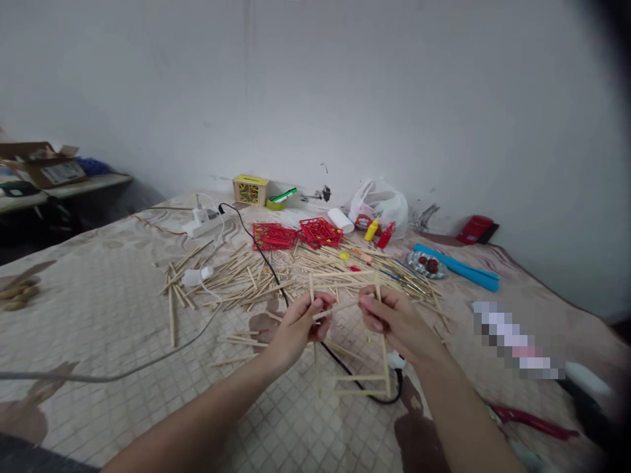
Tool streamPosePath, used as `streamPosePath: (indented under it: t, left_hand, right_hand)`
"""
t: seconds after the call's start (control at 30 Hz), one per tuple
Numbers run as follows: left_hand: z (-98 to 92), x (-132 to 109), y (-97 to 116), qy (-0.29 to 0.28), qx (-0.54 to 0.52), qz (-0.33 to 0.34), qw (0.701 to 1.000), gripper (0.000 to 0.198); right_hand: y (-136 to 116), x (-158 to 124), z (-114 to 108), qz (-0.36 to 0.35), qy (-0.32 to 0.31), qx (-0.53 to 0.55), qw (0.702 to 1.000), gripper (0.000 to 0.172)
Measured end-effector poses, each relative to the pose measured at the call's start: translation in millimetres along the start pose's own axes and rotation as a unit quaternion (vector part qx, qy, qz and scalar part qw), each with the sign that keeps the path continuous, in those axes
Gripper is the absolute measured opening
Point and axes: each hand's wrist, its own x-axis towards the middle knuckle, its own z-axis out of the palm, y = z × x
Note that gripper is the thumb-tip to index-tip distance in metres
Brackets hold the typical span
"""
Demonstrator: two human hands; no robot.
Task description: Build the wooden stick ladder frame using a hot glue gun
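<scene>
There it was, the pale wooden frame point(386, 361) up over the patterned cloth point(276, 420), as fingers of the left hand point(300, 322) pinched one end of a short stick point(340, 307), those of the right hand point(387, 312) gripped the other, and loose sticks point(254, 289) lay beyond!

Bare left grip point(294, 328) and right grip point(394, 318), bare forearms point(211, 401), dark grey left sleeve point(34, 456).

Patterned cloth point(133, 309), scattered wooden sticks point(252, 278), white power strip point(202, 226)
</scene>
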Motion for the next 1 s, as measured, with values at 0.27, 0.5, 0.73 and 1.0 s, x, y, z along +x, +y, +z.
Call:
streamPosePath:
  t: [0.27, 0.5, 0.73, 1.0]
  left_hand:
    - [4.1, -1.1, 3.9, 0.035, -0.059, 0.004, 0.998, 0.025]
    - [7.2, -0.5, -0.5, 0.087, -0.086, 0.014, 0.992, 0.014]
    - [5.6, 3.8, -8.0, 0.116, -0.087, 0.043, 0.989, 0.015]
    - [4.3, 8.0, -13.7, 0.142, -0.058, 0.056, 0.987, 0.016]
  right_hand:
    - [15.3, -0.4, 1.4, -0.048, 0.103, 0.014, 0.993, 0.026]
    - [28.7, -5.6, -4.5, -0.058, 0.142, 0.027, 0.988, 0.02]
    - [43.0, -2.1, -10.6, -0.054, 0.161, 0.077, 0.982, 0.017]
    - [44.2, -6.2, -10.0, -0.086, 0.184, 0.03, 0.979, 0.014]
